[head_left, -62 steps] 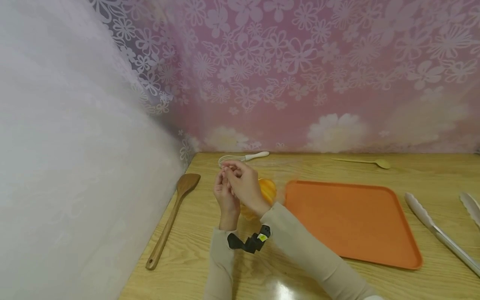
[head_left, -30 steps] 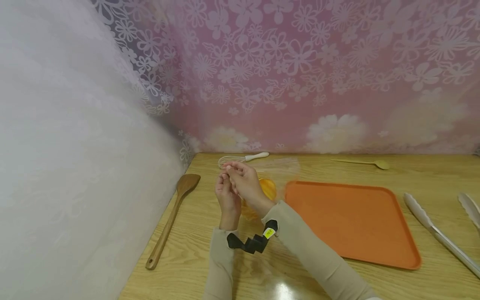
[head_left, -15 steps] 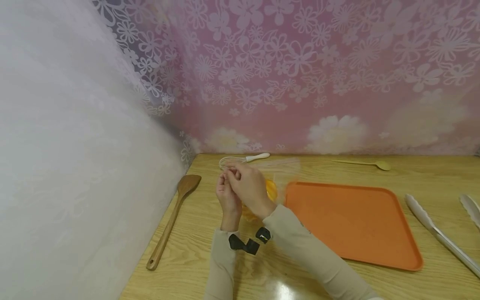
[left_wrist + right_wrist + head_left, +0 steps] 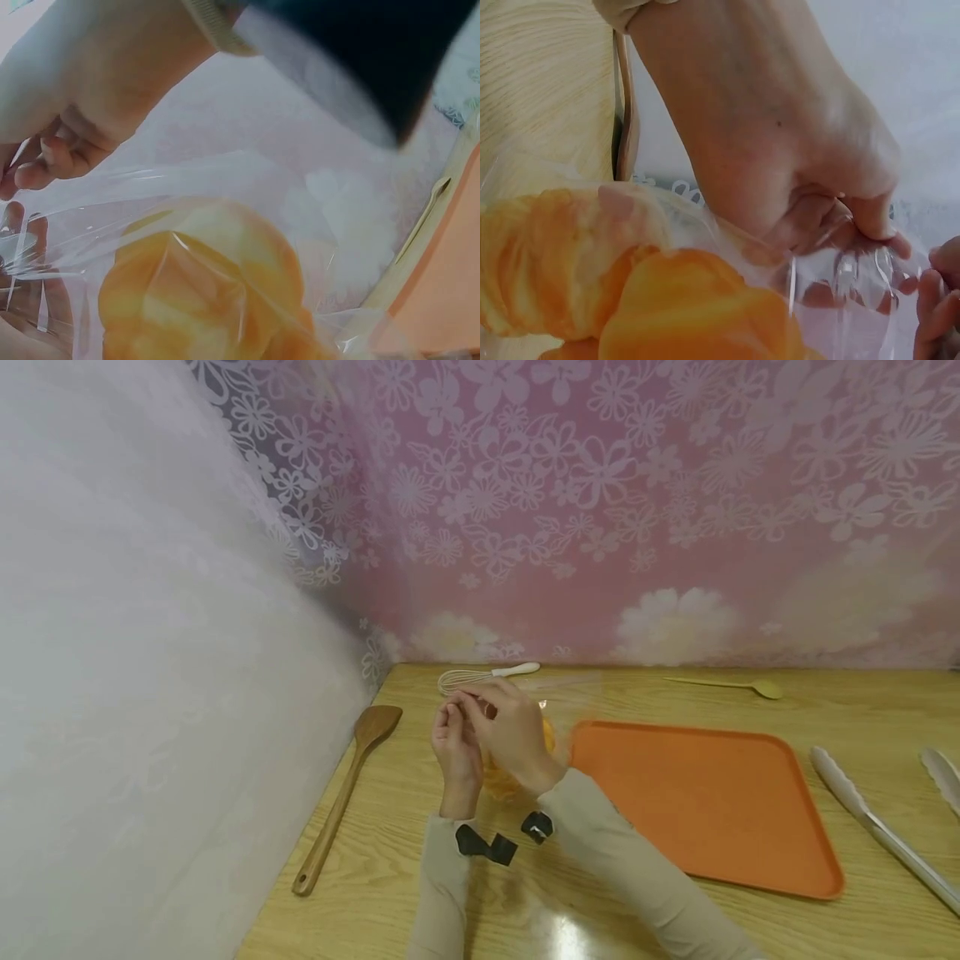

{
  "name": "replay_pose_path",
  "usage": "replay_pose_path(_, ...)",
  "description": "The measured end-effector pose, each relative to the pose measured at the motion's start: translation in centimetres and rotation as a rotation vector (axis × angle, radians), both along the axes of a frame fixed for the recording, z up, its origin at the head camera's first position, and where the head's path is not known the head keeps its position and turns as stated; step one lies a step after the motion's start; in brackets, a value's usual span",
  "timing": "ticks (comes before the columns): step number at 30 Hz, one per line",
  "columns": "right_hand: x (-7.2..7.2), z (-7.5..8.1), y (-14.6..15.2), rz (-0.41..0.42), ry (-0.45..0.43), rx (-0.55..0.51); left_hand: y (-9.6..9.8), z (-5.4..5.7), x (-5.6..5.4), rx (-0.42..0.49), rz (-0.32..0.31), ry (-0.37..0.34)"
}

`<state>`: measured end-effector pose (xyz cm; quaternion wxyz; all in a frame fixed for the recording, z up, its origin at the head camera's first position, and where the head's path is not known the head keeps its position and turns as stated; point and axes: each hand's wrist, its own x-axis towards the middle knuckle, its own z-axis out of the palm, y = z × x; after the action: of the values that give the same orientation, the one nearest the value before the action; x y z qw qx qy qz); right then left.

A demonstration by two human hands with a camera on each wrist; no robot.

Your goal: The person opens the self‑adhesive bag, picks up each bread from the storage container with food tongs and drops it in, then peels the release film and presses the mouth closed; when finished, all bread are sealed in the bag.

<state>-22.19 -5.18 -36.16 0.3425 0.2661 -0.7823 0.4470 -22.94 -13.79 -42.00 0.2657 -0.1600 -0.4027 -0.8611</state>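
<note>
A clear plastic bag with orange-yellow bread rolls inside hangs from both hands over the left part of the table. My left hand stands upright and grips the gathered plastic near the bag's top. Just right of it, my right hand reaches across, its fingertips pinching the plastic beside the left fingers. Most of the bag is hidden behind the right hand in the head view. Through the plastic, the left wrist view shows the rolls from close up.
An orange tray lies right of the hands. A wooden spatula lies at left by the white wall. Behind the hands lies a white-handled whisk. A yellowish spoon is at the back; metal tongs lie at right.
My right hand has shifted slightly right and turned at the wrist, its fingertips still at the left hand's fingers. More of the rolls is now covered by it. The left hand barely moved.
</note>
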Motion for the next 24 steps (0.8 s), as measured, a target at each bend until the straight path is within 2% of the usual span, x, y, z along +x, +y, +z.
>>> replay_pose_path(7, 0.0, 0.0, 1.7, 0.065, -0.166, -0.033, -0.1, 0.3, -0.2, -0.032, -0.015, -0.001)
replay_pose_path(11, -0.4, -0.3, 3.0, 0.063, -0.183, -0.078, -0.2, 0.3, -0.6, -0.024, -0.001, -0.039)
replay_pose_path(15, -0.9, -0.6, 5.0, 0.022, -0.178, -0.131, -0.4, 0.2, -1.0, -0.028, 0.033, -0.076)
replay_pose_path(21, -1.6, -0.1, 8.6, -0.024, -0.2, -0.228, -0.9, -0.2, -1.6, -0.1, 0.045, -0.066)
replay_pose_path(24, -1.9, 0.1, 10.4, -0.027, -0.214, -0.289, -1.0, -0.2, -1.7, -0.095, 0.051, -0.066)
